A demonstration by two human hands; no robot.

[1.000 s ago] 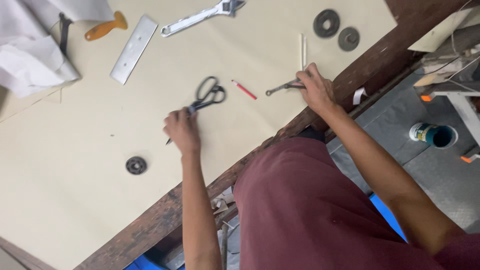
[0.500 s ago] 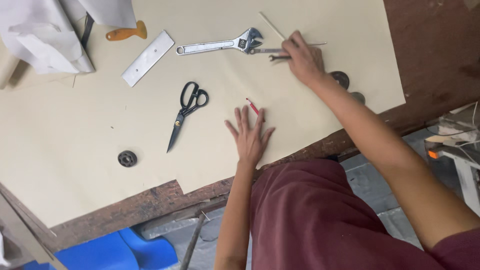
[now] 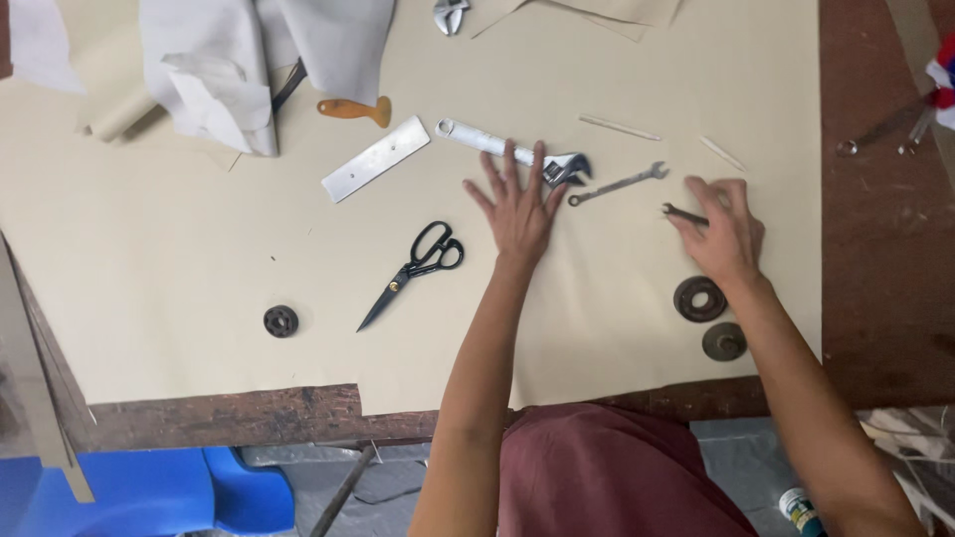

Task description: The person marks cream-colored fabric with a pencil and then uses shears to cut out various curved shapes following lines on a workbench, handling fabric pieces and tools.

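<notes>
Two hands on the cream paper sheet (image 3: 199,278). Left hand (image 3: 519,207) now pressed flat beside the adjustable wrench (image 3: 512,151), fingers spread wide, holding nothing, moved up from near the sheet's front edge half a second ago. Right hand (image 3: 724,231) drawn back from the wrench to the sheet's right side, fingers curled around a small dark tool (image 3: 684,212). Open-ended spanner (image 3: 617,184) lying free between the hands; black scissors (image 3: 416,268) left of them, untouched. Two dark washers (image 3: 699,298) beside the right wrist.
</notes>
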